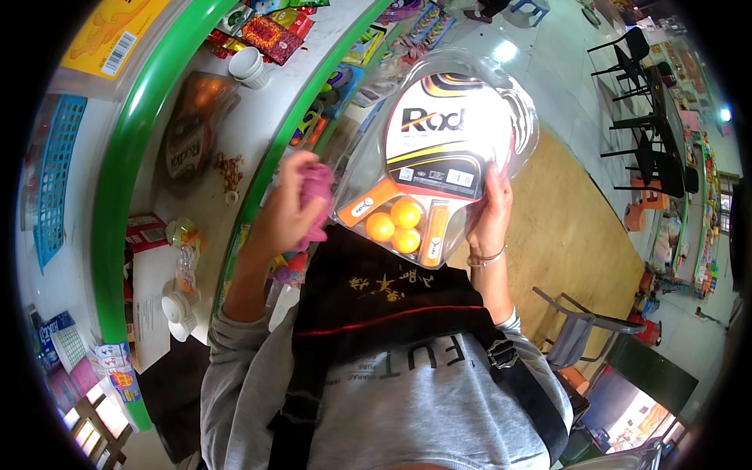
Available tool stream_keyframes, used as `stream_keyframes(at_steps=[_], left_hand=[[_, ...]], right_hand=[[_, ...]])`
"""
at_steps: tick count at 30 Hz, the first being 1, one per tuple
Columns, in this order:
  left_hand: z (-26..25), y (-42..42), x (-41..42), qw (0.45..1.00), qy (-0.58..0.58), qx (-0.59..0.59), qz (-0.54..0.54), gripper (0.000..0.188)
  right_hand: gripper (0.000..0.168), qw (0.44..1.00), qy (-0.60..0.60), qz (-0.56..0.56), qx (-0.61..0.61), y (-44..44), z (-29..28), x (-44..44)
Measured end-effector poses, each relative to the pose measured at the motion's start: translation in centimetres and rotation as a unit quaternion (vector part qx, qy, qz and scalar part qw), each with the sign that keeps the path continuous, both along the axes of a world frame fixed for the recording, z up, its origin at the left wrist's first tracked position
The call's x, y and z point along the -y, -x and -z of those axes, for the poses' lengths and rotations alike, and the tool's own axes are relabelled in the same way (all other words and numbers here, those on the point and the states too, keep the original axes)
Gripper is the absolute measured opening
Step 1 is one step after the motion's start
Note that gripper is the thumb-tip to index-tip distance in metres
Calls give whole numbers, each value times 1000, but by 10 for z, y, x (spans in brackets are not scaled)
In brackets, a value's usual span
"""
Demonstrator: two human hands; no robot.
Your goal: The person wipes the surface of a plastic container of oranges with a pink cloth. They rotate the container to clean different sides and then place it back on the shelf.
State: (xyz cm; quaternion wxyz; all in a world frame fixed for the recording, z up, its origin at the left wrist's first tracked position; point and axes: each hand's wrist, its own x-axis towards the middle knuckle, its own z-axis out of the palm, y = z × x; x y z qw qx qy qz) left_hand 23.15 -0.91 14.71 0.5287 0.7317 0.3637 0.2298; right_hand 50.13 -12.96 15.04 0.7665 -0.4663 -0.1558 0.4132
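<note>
My right hand [492, 211], with a bracelet at its wrist, grips the right edge of a clear plastic pack of table tennis bats [452, 129]. The pack is tilted above my dark apron and holds bats with orange handles. Three orange balls [405, 214] show between the handles. Glare covers part of the printed bat face. My left hand [288, 200] is closed around a crumpled pink cloth [314, 202], just left of the pack and apart from it. A similar bat pack [197, 126] with orange balls lies on the white shelf to the left.
Green-edged shelves [132, 117] stand at the left, bearing paper cups [249, 64], snack packets [273, 38], a blue plastic basket [56, 170] and a carton [155, 294]. Dark chairs [643, 147] stand by a table at the far right. A grey chair [573, 338] is nearer, at the lower right.
</note>
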Motion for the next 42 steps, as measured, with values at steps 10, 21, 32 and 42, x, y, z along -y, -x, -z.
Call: stream_keyframes(at_steps=[10, 21, 32, 42], left_hand=[[-71, -53, 12, 920, -382, -14, -90, 26], [-39, -56, 17, 932, -360, -23, 26, 18], [-79, -29, -2, 957, -27, 286, -43, 43], [-53, -115, -19, 830, -538, -86, -119, 48]], right_hand=[[36, 997, -31, -2, -74, 3, -18, -12], [36, 999, 17, 32, -28, -4, -21, -7], [36, 999, 1, 33, 26, -9, -28, -14], [33, 994, 29, -95, 33, 40, -28, -21]])
